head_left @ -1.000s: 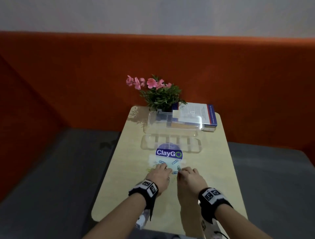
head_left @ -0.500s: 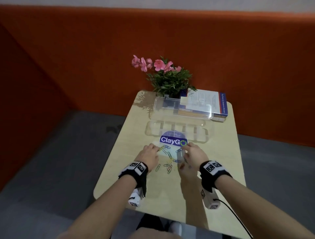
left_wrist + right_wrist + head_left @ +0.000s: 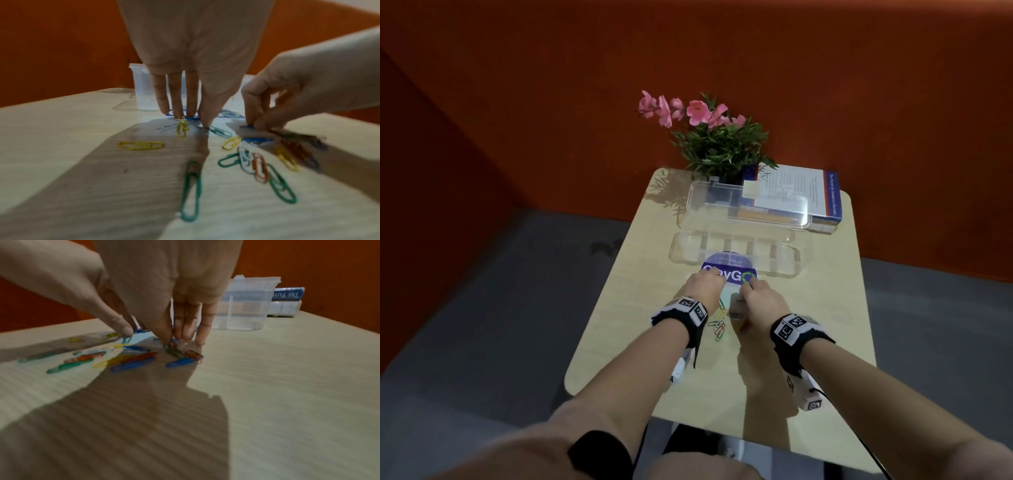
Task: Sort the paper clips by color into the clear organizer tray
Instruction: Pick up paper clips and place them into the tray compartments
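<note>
In the lower middle of the head view, both hands work side by side over a scatter of coloured paper clips point(image 3: 717, 327) on a pale wooden table point(image 3: 825, 308). The left hand point(image 3: 703, 286) reaches down with its fingers point(image 3: 176, 97) straight and close together, tips touching the tabletop at a yellow clip point(image 3: 182, 129) and at the edge of a purple and blue ClayGo sachet point(image 3: 732, 274). Whether it grips anything cannot be told. The right hand point(image 3: 760, 298) has its fingers point(image 3: 183, 321) curled downward, the tips bunched on a small tangle of green and orange clips point(image 3: 174, 348); a pinch looks likely, but motion blur hides the contact.

Green, yellow, blue, white and orange-red clips lie loose on the table, in the centre and right of the left wrist view. None sits in the clear organizer tray point(image 3: 736, 255), which lies just above the sachet in the middle of the head view, its hinged lid point(image 3: 748, 205) standing open behind it. Higher in the frame stand a potted plant with pink flowers point(image 3: 717, 137) and, to its right, a white and blue book point(image 3: 804, 192), against an orange wall point(image 3: 859, 102).
</note>
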A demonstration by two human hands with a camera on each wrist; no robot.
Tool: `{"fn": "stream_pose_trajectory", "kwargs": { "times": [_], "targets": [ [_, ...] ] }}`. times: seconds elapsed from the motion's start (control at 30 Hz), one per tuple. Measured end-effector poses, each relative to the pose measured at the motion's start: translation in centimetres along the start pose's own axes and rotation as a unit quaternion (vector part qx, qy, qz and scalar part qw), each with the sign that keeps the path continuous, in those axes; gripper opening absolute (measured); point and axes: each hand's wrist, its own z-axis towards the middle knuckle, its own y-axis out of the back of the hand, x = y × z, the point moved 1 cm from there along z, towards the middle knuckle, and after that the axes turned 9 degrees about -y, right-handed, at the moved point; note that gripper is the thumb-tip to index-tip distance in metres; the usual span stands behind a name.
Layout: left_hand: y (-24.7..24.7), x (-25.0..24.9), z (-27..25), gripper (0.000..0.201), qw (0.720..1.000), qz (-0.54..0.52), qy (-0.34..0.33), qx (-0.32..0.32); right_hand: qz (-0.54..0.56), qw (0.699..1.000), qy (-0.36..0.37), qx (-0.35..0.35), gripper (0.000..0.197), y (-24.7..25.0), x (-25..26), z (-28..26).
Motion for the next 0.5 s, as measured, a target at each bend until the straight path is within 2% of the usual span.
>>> {"fn": "stream_pose_trajectory", "kwargs": {
  "times": [0.07, 0.13, 0.2, 0.27, 0.37, 0.47, 0.5],
  "targets": [
    [0.1, -0.3, 0.3, 0.029, 1.000, 0.023, 0.001, 0.012, 0.031, 1.000, -0.006, 0.002, 0.024, 0.2, -0.4, -0.4],
    [0.0, -0.4, 0.4, 0.031, 1.000, 0.023, 0.002, 0.013, 0.152, 0.987, -0.053, -0.029, 0.013, 0.9, -1.0, -0.9],
    [-0.1, -0.4, 0.4, 0.032, 1.000, 0.009, -0.002, 0.006, 0.331, 0.934, -0.127, -0.039, 0.005, 1.2, -1.6, -1.5],
    [-0.1, -0.2, 0.3, 0.031, 1.000, -0.017, -0.009, -0.003, 0.469, 0.864, -0.182, 0.006, 0.003, 1.0, -2.0, -1.8],
    [0.0, 0.9, 0.3, 0.025, 0.991, -0.122, 0.028, -0.045, 0.547, 0.811, -0.188, 0.082, 0.010, 0.4, -2.0, -1.6],
    [0.5, 1.6, -0.1, 0.022, 0.970, -0.216, 0.066, -0.094, 0.628, 0.740, -0.212, 0.120, 0.018, 0.4, -1.4, -1.4],
    [0.5, 1.7, -0.2, 0.020, 0.963, -0.238, 0.068, -0.105, 0.641, 0.724, -0.222, 0.127, 0.019, 0.4, -1.1, -1.3]
  ]
}}
